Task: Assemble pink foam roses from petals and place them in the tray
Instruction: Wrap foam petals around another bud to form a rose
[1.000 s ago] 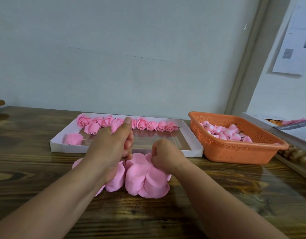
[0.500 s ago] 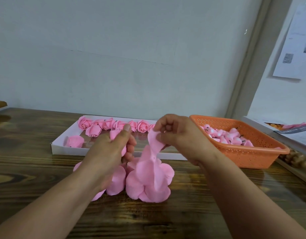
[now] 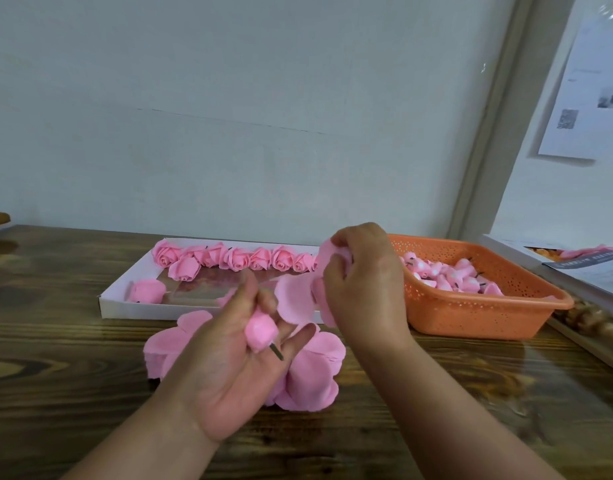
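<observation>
Left hand [image 3: 236, 344] is turned palm up over the wooden table [image 3: 73, 393], forearm coming in from the lower left. Its thumb and curled fingers pinch a small pink bud [image 3: 261, 331], and a short dark stem pokes out below the bud toward the little finger, which is stretched out straight. Right hand [image 3: 364, 289] is raised a touch higher, back of the hand to the camera, wrist bent, forearm rising from the lower right. Its fingers are curled round a floppy pink petal piece [image 3: 295, 299], gripping it at the top edge, and the lobes hang down and out to the left, just beside the bud.

Under both hands, a pile of loose petals [image 3: 312, 379] lies on the table, spreading out to the left behind the left wrist. Behind that sits the white tray [image 3: 125, 308], with a row of finished roses [image 3: 236, 258] lined along its far edge, one more rose [image 3: 184, 268] just in front of the row, and a single one [image 3: 146, 291] at the near left corner. To the right, touching distance from the right hand, an orange basket [image 3: 471, 313] holds more buds with dark stems.

On the wall at far right hangs a printed sheet [image 3: 589, 98] with what looks like a QR code; its text is too small to read. Papers on the ledge below are blurred too.
</observation>
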`<action>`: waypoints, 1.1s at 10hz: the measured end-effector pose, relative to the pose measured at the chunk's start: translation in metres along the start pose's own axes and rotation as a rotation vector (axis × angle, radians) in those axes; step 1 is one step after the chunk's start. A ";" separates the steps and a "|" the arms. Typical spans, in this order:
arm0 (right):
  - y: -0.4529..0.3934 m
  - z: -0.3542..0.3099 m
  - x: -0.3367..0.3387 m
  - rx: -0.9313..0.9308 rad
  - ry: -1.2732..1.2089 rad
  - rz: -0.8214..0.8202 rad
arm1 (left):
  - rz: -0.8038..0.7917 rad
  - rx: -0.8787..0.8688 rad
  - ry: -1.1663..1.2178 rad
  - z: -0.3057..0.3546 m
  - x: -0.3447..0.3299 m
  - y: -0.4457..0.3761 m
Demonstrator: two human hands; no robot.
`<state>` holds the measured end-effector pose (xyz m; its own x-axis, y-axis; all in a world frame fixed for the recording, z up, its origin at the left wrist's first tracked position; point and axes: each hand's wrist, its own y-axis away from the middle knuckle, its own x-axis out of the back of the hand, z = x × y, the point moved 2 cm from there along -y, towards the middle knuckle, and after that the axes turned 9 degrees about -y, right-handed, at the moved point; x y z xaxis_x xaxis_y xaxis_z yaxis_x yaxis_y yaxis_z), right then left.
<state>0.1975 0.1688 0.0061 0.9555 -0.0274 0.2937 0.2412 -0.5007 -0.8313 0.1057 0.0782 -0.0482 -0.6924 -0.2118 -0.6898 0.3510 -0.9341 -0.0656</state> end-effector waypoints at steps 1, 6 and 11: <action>0.012 -0.005 -0.002 0.165 0.040 0.002 | 0.052 -0.019 -0.060 0.000 -0.001 -0.003; 0.012 0.021 0.011 0.010 -0.092 -0.130 | 0.324 -0.023 -0.395 -0.004 0.001 -0.014; -0.017 -0.024 0.015 0.098 -0.022 -0.968 | 0.277 -0.255 -1.164 -0.010 -0.013 -0.002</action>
<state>0.2034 0.1559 0.0359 0.3391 0.3752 0.8627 0.9363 -0.2240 -0.2706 0.1204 0.0857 -0.0461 -0.6795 -0.6475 0.3450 0.5988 -0.7612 -0.2490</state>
